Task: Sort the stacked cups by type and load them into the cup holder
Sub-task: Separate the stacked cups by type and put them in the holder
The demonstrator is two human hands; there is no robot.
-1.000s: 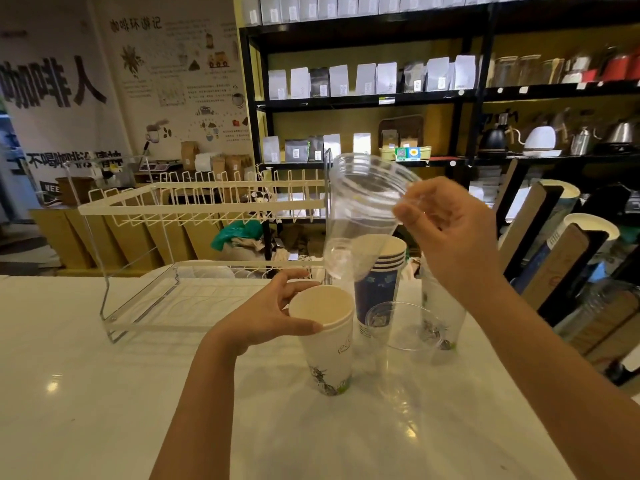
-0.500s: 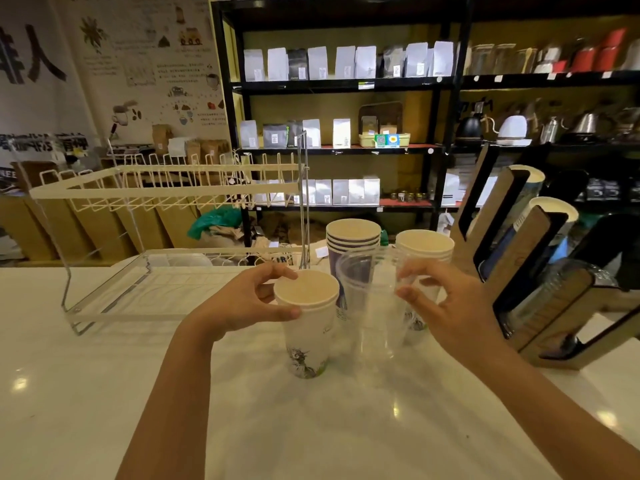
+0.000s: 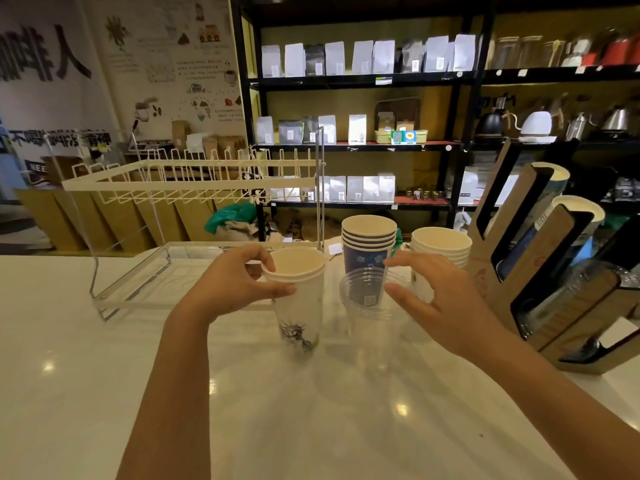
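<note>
My left hand (image 3: 239, 285) grips the rim of a tall white paper cup stack (image 3: 301, 306) that stands on the white counter. Just right of it a clear plastic cup stack (image 3: 363, 299) stands upright. My right hand (image 3: 440, 303) hovers at its right rim with fingers spread and the thumb tip near the rim. Behind are a blue paper cup stack (image 3: 369, 258) and a white paper cup stack (image 3: 441, 247). At the right edge the wooden cup holder (image 3: 554, 271) leans back, with paper cups in its upper slots and clear cups in a lower slot.
A white wire rack (image 3: 190, 183) on a clear tray (image 3: 138, 289) stands at the back left of the counter (image 3: 104, 375). Black shelves (image 3: 360, 77) with coffee bags and kettles fill the background beyond the counter.
My right hand brought a clear cup down from the air and nested it on the clear cup on the counter, then spread its fingers. My left hand stayed on the white cup stack.
</note>
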